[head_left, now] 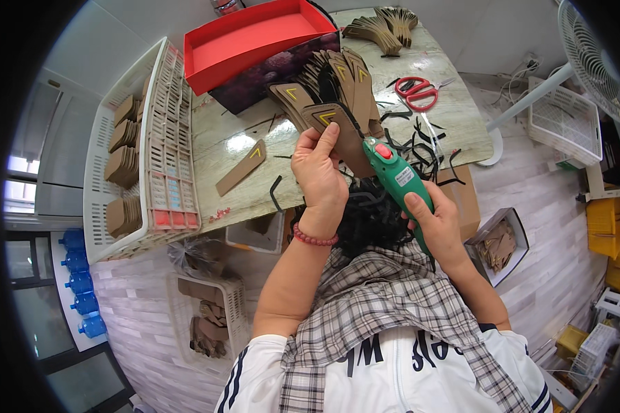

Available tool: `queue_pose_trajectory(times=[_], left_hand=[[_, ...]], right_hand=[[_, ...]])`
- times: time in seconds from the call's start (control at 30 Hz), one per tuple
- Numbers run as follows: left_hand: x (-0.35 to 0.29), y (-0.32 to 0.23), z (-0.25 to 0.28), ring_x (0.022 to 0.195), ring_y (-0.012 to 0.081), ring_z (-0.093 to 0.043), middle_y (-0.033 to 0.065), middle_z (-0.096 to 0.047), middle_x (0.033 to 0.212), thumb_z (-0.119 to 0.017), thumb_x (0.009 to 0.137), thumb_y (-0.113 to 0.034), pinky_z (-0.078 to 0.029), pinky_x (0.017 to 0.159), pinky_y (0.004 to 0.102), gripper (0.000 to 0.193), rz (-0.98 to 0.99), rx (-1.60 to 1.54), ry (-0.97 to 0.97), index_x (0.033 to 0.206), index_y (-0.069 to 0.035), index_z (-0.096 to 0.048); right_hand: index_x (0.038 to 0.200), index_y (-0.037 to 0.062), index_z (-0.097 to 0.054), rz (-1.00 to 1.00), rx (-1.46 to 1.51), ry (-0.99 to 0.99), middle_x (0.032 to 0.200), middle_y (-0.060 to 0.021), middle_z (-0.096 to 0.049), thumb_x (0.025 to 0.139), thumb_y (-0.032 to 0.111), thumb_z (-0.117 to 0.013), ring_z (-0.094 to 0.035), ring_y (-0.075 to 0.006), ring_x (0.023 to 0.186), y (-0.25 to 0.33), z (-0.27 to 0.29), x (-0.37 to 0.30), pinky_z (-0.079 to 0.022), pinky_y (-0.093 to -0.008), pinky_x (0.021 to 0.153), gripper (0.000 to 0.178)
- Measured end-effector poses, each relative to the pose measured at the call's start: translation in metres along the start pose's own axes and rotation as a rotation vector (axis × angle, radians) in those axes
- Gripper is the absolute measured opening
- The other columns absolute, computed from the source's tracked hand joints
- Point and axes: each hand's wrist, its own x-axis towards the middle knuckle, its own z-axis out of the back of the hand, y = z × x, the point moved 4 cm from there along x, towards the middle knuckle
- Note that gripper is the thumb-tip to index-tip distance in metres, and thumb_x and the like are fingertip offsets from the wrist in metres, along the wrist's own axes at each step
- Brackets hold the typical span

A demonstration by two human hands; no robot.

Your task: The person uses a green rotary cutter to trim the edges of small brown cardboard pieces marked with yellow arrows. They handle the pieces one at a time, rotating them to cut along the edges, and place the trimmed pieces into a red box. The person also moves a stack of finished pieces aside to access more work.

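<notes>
My left hand [320, 171] pinches a flat brown panel [351, 144] with a yellow V-shaped mark, thumb on top near the mark. In my right hand [436, 221] is a green cordless electric cutter [398, 175] with a red button. Its tip meets the panel's right edge, where a dark strip runs; the blade itself is too small to make out. Just beyond lies a fanned pile of similar brown panels [348, 82] with black edging. A single marked panel [242, 169] rests left of my left hand. Black trimmings [420, 148] lie scattered to the right.
Red-handled scissors [420, 96] lie on the table [455, 69]. A red open box [262, 41] and more brown pieces [386, 31] stand farther back. To the left is a white basket [169, 138] of brown stacks. A heap of black strips [368, 220] sits before my apron. A fan [589, 55] stands right.
</notes>
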Motion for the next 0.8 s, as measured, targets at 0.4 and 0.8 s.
queue_pose_trajectory(times=[0.4, 0.8], left_hand=[[-0.01, 0.013, 0.001, 0.072, 0.0093, -0.063, 0.0044, -0.067, 0.085, -0.066, 0.086, -0.003, -0.049, 0.062, 0.0198, 0.005, 0.077, 0.005, 0.008, 0.089, -0.002, -0.063], [-0.016, 0.012, 0.004, 0.074, 0.0076, -0.061, 0.0048, -0.068, 0.089, -0.063, 0.086, -0.002, -0.048, 0.067, 0.0193, 0.012, 0.065, 0.139, 0.087, 0.097, 0.002, -0.065]], right_hand=[[0.104, 0.0006, -0.06, 0.019, 0.005, -0.026, 0.072, 0.001, -0.056, 0.089, 0.035, -0.064, -0.048, -0.0044, 0.059, 0.0, 0.002, 0.004, -0.04, -0.0193, 0.053, 0.038], [0.104, 0.0003, -0.061, 0.022, -0.013, -0.038, 0.071, -0.0002, -0.057, 0.089, 0.034, -0.064, -0.049, -0.005, 0.057, -0.002, 0.01, 0.007, -0.041, -0.0199, 0.051, 0.037]])
